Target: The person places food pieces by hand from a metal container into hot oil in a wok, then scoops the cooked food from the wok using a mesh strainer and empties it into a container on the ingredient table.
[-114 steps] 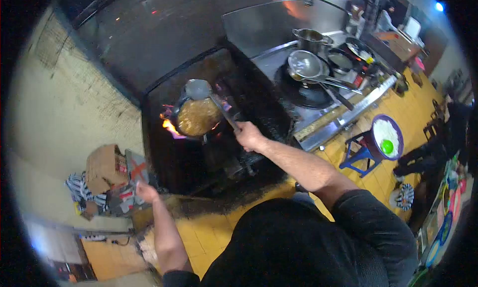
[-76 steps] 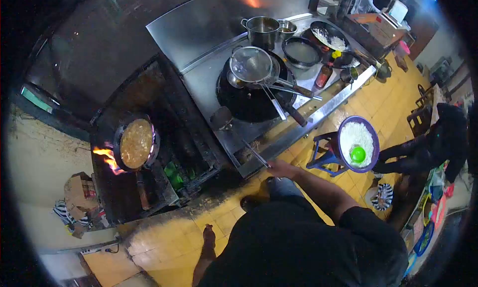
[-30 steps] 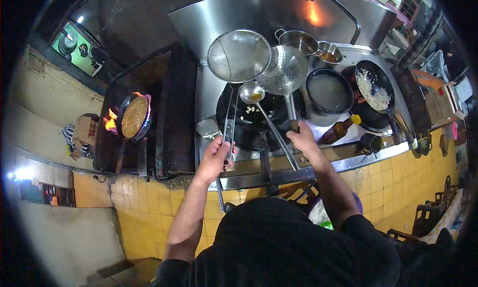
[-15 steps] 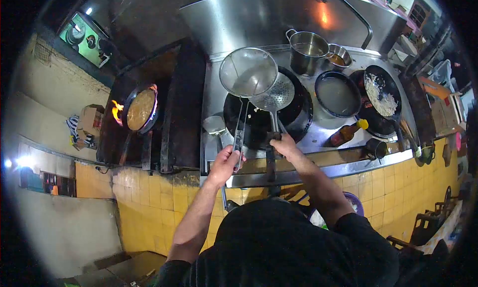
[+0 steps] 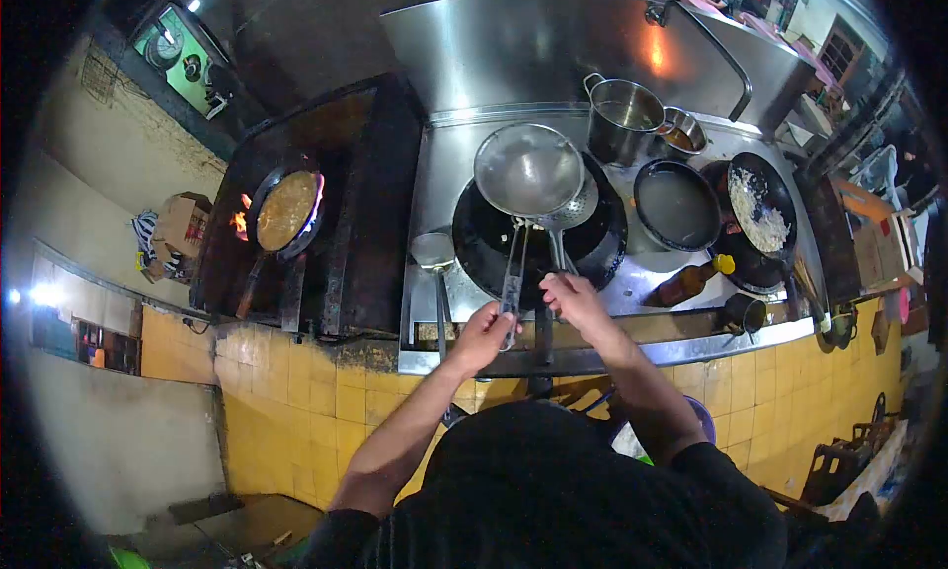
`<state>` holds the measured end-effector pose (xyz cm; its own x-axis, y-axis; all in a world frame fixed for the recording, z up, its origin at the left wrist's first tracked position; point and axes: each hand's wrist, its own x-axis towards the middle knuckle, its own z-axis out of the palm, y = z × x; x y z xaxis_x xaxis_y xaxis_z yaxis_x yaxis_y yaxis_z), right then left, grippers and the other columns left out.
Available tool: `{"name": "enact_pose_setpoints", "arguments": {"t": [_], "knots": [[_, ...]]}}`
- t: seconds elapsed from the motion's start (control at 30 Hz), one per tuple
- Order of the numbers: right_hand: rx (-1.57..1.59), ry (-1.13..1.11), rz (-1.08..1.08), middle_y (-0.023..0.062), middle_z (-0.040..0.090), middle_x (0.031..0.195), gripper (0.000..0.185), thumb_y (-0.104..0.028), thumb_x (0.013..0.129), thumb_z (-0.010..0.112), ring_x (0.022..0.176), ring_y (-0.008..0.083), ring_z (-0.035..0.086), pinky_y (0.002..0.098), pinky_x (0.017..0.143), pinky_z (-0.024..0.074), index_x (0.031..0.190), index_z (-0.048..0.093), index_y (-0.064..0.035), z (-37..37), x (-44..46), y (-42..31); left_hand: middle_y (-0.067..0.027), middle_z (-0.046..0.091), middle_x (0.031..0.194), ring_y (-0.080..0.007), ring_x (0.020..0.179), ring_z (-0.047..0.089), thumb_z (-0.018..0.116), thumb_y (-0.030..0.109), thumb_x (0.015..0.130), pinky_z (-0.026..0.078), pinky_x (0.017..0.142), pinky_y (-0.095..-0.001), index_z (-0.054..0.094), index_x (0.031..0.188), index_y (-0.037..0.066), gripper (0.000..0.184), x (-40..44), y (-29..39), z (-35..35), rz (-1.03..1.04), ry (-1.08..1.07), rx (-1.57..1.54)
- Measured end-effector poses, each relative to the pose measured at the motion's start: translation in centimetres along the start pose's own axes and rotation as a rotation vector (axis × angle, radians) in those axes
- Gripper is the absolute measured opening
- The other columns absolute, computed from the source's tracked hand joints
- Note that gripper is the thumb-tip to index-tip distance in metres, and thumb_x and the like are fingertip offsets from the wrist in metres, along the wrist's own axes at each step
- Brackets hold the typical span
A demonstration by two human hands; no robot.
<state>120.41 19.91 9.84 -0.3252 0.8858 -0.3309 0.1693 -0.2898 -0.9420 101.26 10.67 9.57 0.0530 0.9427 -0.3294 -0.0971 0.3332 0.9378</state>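
Note:
My left hand [image 5: 482, 338] is closed round the handle of a round mesh strainer [image 5: 528, 170], which I hold above a large black wok [image 5: 474, 243]. Under the strainer, partly covered by it, lies a perforated skimmer [image 5: 576, 206] over the wok. My right hand [image 5: 576, 301] is at the lower end of the skimmer's handle, its fingers loosely bent and apart. The end of that handle is hidden behind the hand. A dark wok handle [image 5: 544, 337] points toward me between my hands.
Flames lick round a pan of brown liquid [image 5: 288, 212] at the left. A ladle [image 5: 433, 250] lies left of the wok. On the right are a steel pot [image 5: 617, 125], a smaller pot [image 5: 683, 130], a dark pan [image 5: 676, 204], a yellow-capped bottle [image 5: 686, 283] and a pan of pale food [image 5: 760, 214].
The strainer has shifted right, now covering more of the skimmer, and my left hand has moved with it. My right hand's fingers have loosened. The whole view has shifted slightly.

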Motion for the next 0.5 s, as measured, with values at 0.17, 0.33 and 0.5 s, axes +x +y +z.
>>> {"name": "enact_pose_setpoints", "arguments": {"t": [0.17, 0.33, 0.5], "knots": [[0.378, -0.200, 0.110, 0.0005, 0.059, 0.073, 0.034, -0.038, 0.097, 0.055, 0.057, 0.0106, 0.054, 0.0258, 0.052, 0.0449, 0.088, 0.061, -0.0061, 1.5, -0.3, 0.8, 0.0005, 0.063, 0.085, -0.0057, 0.069, 0.053, 0.046, 0.020, 0.102, 0.044, 0.061, -0.0237, 0.056, 0.099, 0.006, 0.018, 0.8, 0.8, 3.7, 0.144, -0.114, 0.045], [0.274, 0.016, 0.040, 0.0065, 0.064, 0.077, 0.031, -0.035, 0.097, 0.056, 0.064, 0.0177, 0.061, 0.0296, 0.054, 0.0466, 0.096, 0.061, -0.0048, -0.6, -0.2, 2.0, -0.0007, 0.064, 0.086, -0.0063, 0.071, 0.055, 0.044, 0.020, 0.103, 0.046, 0.064, -0.0239, 0.057, 0.105, 0.006, 0.019, 1.5, 0.3, 3.8, 0.091, -0.135, -0.006], [-0.656, 0.304, -0.114, 0.0188, 0.063, 0.078, 0.042, -0.041, 0.085, 0.068, 0.075, 0.0322, 0.064, 0.0425, 0.066, 0.0492, 0.092, 0.061, -0.0002, -2.4, 0.4, 3.9, -0.0024, 0.066, 0.087, -0.0080, 0.071, 0.056, 0.045, 0.018, 0.103, 0.048, 0.066, -0.0241, 0.058, 0.103, 0.005, 0.018, 1.4, -0.3, 0.9, 0.054, -0.036, 0.012]]}}
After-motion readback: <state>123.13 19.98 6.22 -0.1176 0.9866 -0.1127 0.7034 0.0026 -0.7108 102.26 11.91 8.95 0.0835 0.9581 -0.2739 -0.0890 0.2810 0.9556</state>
